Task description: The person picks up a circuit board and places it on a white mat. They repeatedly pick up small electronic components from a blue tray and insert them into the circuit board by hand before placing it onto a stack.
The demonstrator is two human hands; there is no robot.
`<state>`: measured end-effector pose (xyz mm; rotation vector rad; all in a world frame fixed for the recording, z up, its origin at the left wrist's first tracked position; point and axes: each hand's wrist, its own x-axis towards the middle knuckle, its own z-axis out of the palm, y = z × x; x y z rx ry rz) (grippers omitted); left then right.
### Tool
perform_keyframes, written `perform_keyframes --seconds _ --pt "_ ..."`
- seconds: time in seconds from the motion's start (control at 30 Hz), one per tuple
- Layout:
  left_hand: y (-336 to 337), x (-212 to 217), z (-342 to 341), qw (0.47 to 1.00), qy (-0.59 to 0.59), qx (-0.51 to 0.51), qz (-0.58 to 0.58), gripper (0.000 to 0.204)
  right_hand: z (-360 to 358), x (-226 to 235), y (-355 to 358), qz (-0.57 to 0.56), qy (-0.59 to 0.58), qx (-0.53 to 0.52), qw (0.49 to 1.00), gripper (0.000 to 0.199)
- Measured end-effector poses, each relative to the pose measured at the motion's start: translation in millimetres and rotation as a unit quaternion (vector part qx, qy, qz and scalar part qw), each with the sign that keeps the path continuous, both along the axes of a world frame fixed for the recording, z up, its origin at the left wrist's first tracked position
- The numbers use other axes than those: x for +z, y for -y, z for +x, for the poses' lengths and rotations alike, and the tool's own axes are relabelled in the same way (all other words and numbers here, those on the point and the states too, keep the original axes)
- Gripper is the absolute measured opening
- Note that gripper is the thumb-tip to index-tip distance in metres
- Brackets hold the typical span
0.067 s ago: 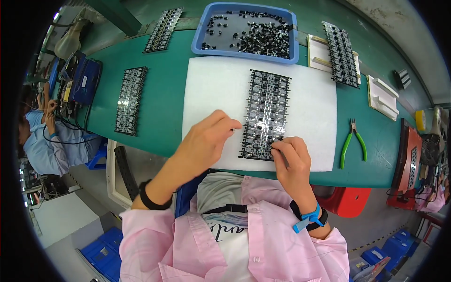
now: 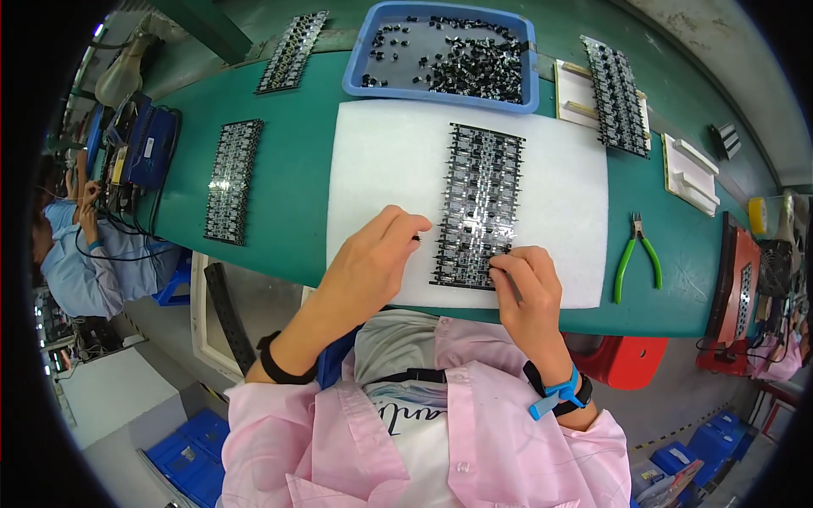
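Note:
A long panel of circuit boards (image 2: pixel 481 203), dense with small black and silver parts, lies lengthwise on a white foam sheet (image 2: pixel 381 161). Just left of its lower half is my left hand (image 2: pixel 370 264), thumb and fingers pinched together on a small black component (image 2: pixel 416 239), apart from the panel. At the panel's lower right edge, my right hand (image 2: pixel 533 292) pinches thumb and forefinger close against the boards. Something small and dark shows at those fingertips, too hidden to name. Beyond the foam stands a blue tray (image 2: pixel 440 105) with many loose black components (image 2: pixel 478 72).
More board panels lie left (image 2: pixel 233 182), far left (image 2: pixel 292 51) and at far right (image 2: pixel 618 97), that one on a white fixture (image 2: pixel 576 93). Green-handled cutters (image 2: pixel 635 258) and another fixture (image 2: pixel 690 175) sit to the right. A co-worker (image 2: pixel 80 245) works at far left.
My left hand has moved slightly down and left, a little farther from the panel. My right hand stays at the panel's edge.

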<state>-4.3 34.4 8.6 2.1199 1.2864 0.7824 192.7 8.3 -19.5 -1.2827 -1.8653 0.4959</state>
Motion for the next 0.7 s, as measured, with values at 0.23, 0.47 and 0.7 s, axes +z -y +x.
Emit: perform_keyframes --seconds 0.23,0.47,0.7 --pt "6 -18 6 0.995 -0.020 0.050 0.088 0.014 0 -1 0 -0.002 0.007 -0.005 1.000 0.016" --pt "10 -18 9 0.992 0.015 0.118 0.047 0.013 -2 0 0 -0.017 0.011 -0.013 1.000 0.015" --pt "9 -16 7 0.993 0.009 0.113 0.033 0.012 -6 1 -3 -0.024 -0.001 -0.024 0.999 0.015"
